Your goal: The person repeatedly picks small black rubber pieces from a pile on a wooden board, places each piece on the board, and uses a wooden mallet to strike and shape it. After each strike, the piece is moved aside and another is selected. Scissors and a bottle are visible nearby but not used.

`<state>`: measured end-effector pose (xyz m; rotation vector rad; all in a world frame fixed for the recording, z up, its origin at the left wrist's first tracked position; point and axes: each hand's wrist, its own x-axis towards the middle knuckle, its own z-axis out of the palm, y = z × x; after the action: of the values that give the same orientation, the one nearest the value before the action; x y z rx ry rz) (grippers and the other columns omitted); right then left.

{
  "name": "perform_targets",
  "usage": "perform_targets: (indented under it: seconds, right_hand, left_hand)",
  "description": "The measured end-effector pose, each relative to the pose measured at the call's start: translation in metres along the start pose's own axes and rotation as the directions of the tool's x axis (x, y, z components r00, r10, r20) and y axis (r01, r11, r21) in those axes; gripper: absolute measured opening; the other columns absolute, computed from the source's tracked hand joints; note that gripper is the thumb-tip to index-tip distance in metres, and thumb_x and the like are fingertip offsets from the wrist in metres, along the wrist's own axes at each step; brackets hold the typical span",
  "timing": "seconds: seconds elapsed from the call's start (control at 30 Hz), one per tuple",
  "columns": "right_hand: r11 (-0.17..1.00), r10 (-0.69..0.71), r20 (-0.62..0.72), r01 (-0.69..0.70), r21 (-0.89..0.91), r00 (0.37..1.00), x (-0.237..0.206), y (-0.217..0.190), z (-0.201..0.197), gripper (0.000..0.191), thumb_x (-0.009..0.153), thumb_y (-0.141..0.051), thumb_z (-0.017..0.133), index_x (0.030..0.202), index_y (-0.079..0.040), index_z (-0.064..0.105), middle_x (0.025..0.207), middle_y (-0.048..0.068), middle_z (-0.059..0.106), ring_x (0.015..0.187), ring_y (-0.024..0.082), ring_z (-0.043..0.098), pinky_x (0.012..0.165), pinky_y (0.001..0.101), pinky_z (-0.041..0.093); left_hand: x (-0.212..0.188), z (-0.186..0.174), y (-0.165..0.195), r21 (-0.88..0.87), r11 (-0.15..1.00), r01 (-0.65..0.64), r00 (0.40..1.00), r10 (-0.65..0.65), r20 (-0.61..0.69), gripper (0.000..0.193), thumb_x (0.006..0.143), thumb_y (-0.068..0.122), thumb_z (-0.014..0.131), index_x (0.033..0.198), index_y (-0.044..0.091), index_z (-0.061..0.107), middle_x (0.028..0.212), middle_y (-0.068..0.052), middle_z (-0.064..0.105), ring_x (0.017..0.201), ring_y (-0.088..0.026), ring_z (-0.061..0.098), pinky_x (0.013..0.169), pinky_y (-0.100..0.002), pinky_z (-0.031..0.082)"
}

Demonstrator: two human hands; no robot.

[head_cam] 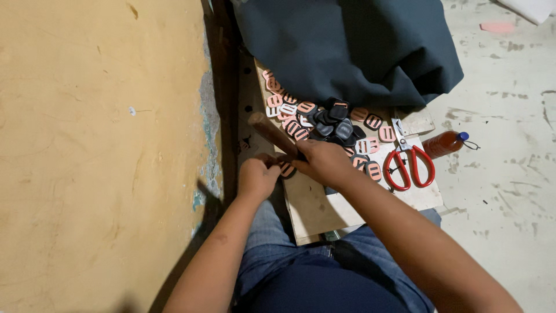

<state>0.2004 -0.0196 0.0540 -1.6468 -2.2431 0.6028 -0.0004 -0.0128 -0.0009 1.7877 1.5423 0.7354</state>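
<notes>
My right hand [324, 163] grips a wooden-handled tool [272, 134] whose brown handle slants up to the left; its working end is hidden under the hand. My left hand [258, 175] pinches a small pink-and-black slotted buckle piece [286, 170] against the wooden board [315, 206] on my lap. The two hands touch over that piece. A heap of several like pieces [324, 119], pink slotted ones and black ones, lies on the board just beyond the hands.
Red-handled scissors [408, 162] lie on the board's right side. A brown bottle with a blue cap [445, 142] lies on the concrete floor. Dark green cloth [353, 46] is bunched behind the board. A yellow wall [98, 150] stands close on the left.
</notes>
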Motion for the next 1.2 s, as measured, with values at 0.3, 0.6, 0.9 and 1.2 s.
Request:
perform_targets:
  seconds: [0.3,0.6,0.9,1.2]
  right_hand:
    - [0.998,0.044,-0.023,-0.043,0.052,0.999,-0.015,0.005,0.007,0.028,0.085,-0.035,0.073,0.099,-0.011,0.065,0.097,0.012,0.072,0.086,0.038,0.068,0.072,0.0500,0.052]
    - [0.982,0.085,-0.045,-0.076,0.172,0.995,-0.010,0.001,0.010,0.028,0.084,-0.032,0.074,0.101,-0.011,0.067,0.094,0.013,0.072,0.088,0.038,0.068,0.073,0.0487,0.052]
    - [0.993,0.082,-0.068,-0.076,0.095,0.994,-0.011,-0.001,0.008,0.029,0.085,-0.032,0.074,0.101,-0.010,0.066,0.095,0.014,0.071,0.087,0.039,0.068,0.073,0.0503,0.052]
    - [0.994,0.049,-0.075,-0.041,0.102,0.996,-0.017,0.001,0.009,0.027,0.086,-0.030,0.073,0.100,-0.009,0.066,0.097,0.014,0.070,0.087,0.039,0.068,0.071,0.0501,0.052]
  left_hand:
    - [-0.001,0.009,0.001,-0.259,0.965,0.042,0.987,-0.080,-0.137,0.015,0.074,0.016,0.075,0.082,0.004,0.071,0.077,-0.017,0.072,0.072,-0.035,0.070,0.064,-0.043,0.055]
    - [-0.002,0.000,0.003,-0.011,0.998,-0.061,0.996,0.060,-0.072,0.014,0.082,0.016,0.073,0.087,0.004,0.077,0.082,-0.020,0.073,0.077,-0.034,0.072,0.071,-0.040,0.055]
    - [0.005,0.000,0.003,-0.271,0.958,0.089,0.996,-0.092,0.004,0.013,0.079,0.009,0.074,0.090,0.004,0.076,0.080,-0.017,0.074,0.072,-0.027,0.072,0.066,-0.038,0.056]
    - [0.008,0.004,0.001,-0.390,0.897,0.210,0.974,-0.226,0.005,0.012,0.077,0.008,0.077,0.087,0.004,0.073,0.079,-0.015,0.074,0.067,-0.024,0.070,0.060,-0.036,0.055]
